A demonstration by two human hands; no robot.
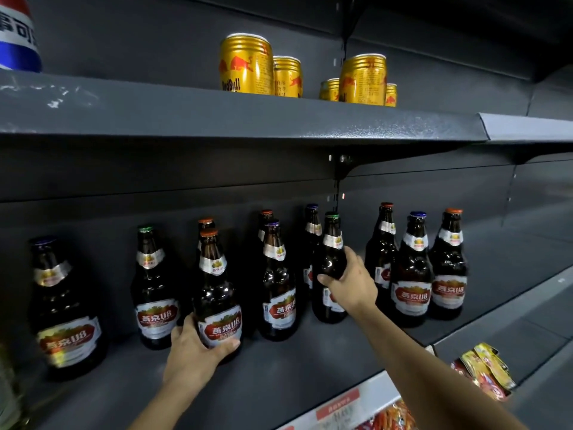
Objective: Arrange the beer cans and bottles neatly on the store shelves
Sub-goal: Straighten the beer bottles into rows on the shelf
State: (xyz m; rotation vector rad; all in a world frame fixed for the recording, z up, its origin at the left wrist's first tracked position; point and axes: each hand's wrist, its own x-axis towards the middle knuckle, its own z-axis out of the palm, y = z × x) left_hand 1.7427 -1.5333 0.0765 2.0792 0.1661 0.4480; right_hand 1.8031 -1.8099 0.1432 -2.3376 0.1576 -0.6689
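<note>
Brown glass catches the light all along the middle shelf [294, 377], where the beer bottles stand in loose pairs and singles, not yet in a clean row; from the head camera, looking forward and down, both hands are at work. The left hand [192, 352] wraps the lower body of an orange-capped bottle [217, 299] near the front of the shelf, thumb across the label's lower edge, fingers [178, 332] curled round the far side; the right hand [353, 283] grips the shoulder of a green-capped bottle [330, 268] that stands further back, just beside a blue-capped one [311, 243]. Three more bottles [414, 268] cluster to the right, and gold cans [246, 65] sit on the upper shelf [217, 116], apart from this work.

To do this step well, I'd say each bottle should be slid rather than lifted, base flat on the shelf, label turned to face out; the high grip on the right could tip its bottle into its neighbour, so a lower hold would likely be steadier; even gaps and a straight front line seem the aim.
</note>
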